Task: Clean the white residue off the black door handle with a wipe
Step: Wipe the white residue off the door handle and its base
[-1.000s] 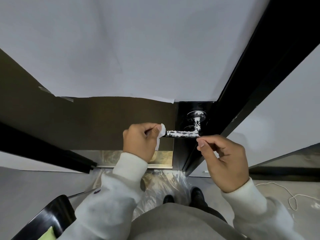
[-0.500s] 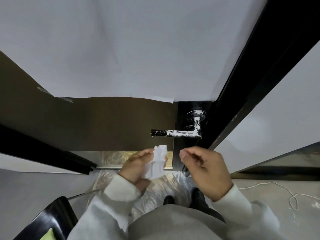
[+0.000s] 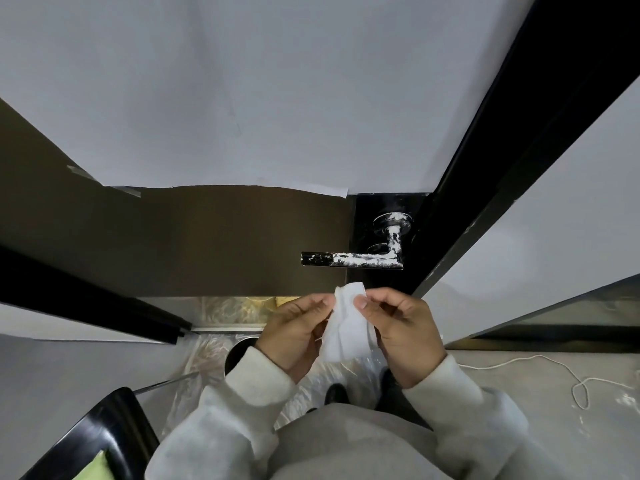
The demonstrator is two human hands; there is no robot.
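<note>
Below the handle, both hands meet on one wipe:
Wipe [image 3: 347,325]: white, crumpled, held between both hands, clear of the handle.
Left hand [image 3: 298,332]: fingers pinch the wipe's left edge.
Right hand [image 3: 401,329]: thumb and fingers grip the wipe's right side.
Door handle [image 3: 353,260]: black lever on the door, horizontal, heavy white residue from mid-length to the pivot; its left tip is mostly dark.
Sleeves [image 3: 256,379]: pale, reaching both wrists.
</note>
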